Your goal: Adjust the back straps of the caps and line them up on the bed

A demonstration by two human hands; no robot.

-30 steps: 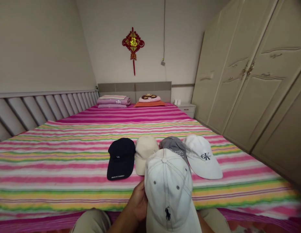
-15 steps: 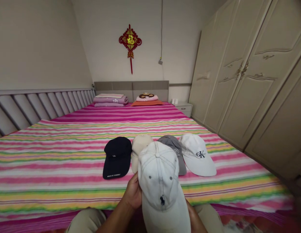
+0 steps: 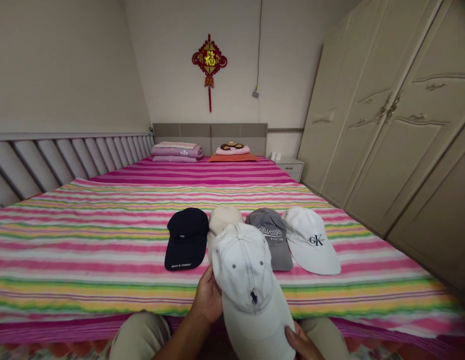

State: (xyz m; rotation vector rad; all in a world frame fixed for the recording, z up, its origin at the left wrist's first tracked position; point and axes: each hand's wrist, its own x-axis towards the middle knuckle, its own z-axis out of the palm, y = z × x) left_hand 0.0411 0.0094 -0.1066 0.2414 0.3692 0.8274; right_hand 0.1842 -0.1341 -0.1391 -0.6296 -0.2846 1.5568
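Between my hands is a white baseball cap (image 3: 242, 270) with a small dark horse-rider emblem, its brim pointing down toward me. My left hand (image 3: 208, 295) grips the cap's left edge, fingers partly hidden behind it. On the brim's right edge, my right hand (image 3: 302, 342) is closed with the thumb on top. Beyond the held cap, a row of caps lies on the bed: a navy cap (image 3: 187, 239) at left, a cream cap (image 3: 225, 216) partly covered by the held one, a grey cap (image 3: 275, 240) with white lettering, and a white cap (image 3: 311, 242) marked CK.
A striped sheet (image 3: 85, 250) covers the bed. Folded bedding (image 3: 177, 151) and a pink pillow stack (image 3: 233, 152) lie by the headboard (image 3: 240, 135). A railing (image 3: 67, 160) runs along the left; a wardrobe (image 3: 386, 150) and nightstand (image 3: 290, 167) stand at right.
The held white cap has tilted and its crown shifted slightly, uncovering more of the grey cap. My right hand has come into view on the brim. The whole view has shifted a little.
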